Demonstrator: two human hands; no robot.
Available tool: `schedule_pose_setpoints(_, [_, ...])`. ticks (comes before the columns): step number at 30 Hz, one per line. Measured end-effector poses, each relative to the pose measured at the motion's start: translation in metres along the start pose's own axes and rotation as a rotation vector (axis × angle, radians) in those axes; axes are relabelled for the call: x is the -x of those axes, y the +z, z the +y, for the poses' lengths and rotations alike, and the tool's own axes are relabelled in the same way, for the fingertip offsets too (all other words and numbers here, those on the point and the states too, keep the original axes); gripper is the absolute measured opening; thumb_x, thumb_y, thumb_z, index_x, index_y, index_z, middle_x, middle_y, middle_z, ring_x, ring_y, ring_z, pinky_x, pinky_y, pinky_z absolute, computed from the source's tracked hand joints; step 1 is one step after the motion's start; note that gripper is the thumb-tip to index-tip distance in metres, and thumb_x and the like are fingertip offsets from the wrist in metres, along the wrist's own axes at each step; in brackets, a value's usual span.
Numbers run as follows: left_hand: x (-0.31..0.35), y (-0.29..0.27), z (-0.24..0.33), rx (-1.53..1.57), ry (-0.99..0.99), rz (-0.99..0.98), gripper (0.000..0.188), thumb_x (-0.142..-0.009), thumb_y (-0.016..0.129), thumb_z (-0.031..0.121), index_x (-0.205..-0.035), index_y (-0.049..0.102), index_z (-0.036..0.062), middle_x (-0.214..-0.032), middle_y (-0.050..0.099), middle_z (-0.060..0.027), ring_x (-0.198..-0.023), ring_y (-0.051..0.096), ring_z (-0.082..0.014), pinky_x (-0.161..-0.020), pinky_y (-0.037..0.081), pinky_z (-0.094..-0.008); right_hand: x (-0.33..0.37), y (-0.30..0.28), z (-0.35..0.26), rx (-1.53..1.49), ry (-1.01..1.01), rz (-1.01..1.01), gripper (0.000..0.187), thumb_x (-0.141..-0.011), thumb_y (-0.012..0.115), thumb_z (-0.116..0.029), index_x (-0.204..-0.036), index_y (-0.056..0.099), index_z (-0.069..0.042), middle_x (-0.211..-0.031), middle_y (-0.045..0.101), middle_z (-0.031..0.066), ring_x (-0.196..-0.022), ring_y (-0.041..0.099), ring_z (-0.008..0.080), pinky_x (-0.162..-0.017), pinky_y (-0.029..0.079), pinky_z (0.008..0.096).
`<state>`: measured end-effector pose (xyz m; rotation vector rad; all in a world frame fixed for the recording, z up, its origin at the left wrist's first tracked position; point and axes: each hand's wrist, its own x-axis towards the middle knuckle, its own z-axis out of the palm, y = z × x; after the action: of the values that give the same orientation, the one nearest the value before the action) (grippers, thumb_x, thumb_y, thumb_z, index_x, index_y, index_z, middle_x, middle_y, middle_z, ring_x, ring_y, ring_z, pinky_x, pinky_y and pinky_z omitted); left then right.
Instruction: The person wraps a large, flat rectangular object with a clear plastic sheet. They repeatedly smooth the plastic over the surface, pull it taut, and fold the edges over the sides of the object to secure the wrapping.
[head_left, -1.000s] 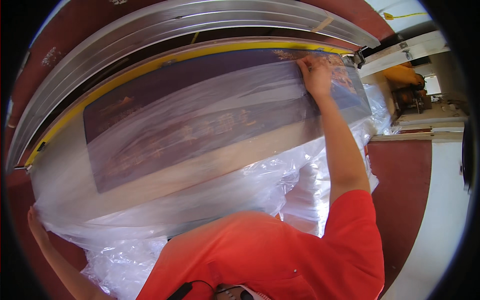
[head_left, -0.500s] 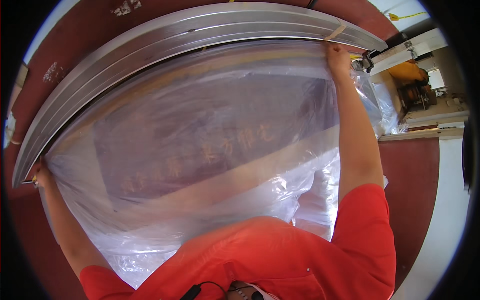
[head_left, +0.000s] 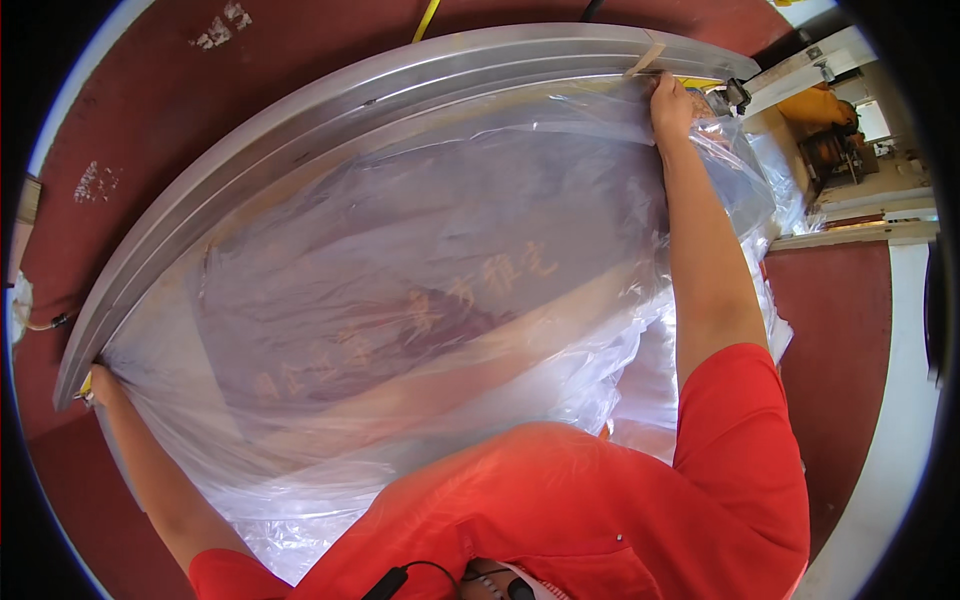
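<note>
The clear plastic film (head_left: 330, 455) lay over the dark panel (head_left: 450, 210), beside the metal bar (head_left: 400, 75). The left hand (head_left: 103, 386) grasped its far left corner; the right hand (head_left: 672, 106) was clenched on its far right edge. It seemed light, soft, slippery and easy to tear, so gathered corners were the safest hold.

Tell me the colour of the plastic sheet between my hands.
The plastic sheet is colourless and translucent, slightly milky; the head view shows it best.
</note>
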<state>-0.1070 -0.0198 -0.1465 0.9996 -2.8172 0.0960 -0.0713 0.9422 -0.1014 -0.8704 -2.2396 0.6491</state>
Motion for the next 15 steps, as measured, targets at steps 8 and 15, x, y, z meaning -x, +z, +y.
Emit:
schedule_pose_setpoints(8, [-0.03,0.021,-0.055,0.818,-0.172,-0.164,0.043,-0.081,0.038,0.039,-0.106,0.05,0.0056,-0.1,0.053,-0.0081,-0.095,0.049,-0.0223,-0.079,0.039,-0.0334,-0.015,0.008,0.007,-0.311,0.094,-0.141,0.046,-0.079,0.033,-0.038,-0.083,0.055,0.002,-0.081,0.057,0.0173,-0.077,0.051,0.0293,-0.071,0.037,0.0353])
schedule_pose_setpoints(15, [0.016,-0.045,0.003,1.36,-0.037,-0.519,0.036,-0.081,0.048,0.031,-0.108,0.05,0.0071,-0.101,0.053,-0.0019,-0.094,0.049,-0.0141,-0.078,0.039,-0.0275,0.036,-0.032,-0.065,-0.293,-0.383,-0.036,0.03,-0.076,0.052,-0.032,-0.074,0.055,-0.002,-0.068,0.056,0.008,-0.064,0.05,0.0195,-0.063,0.04,0.0282])
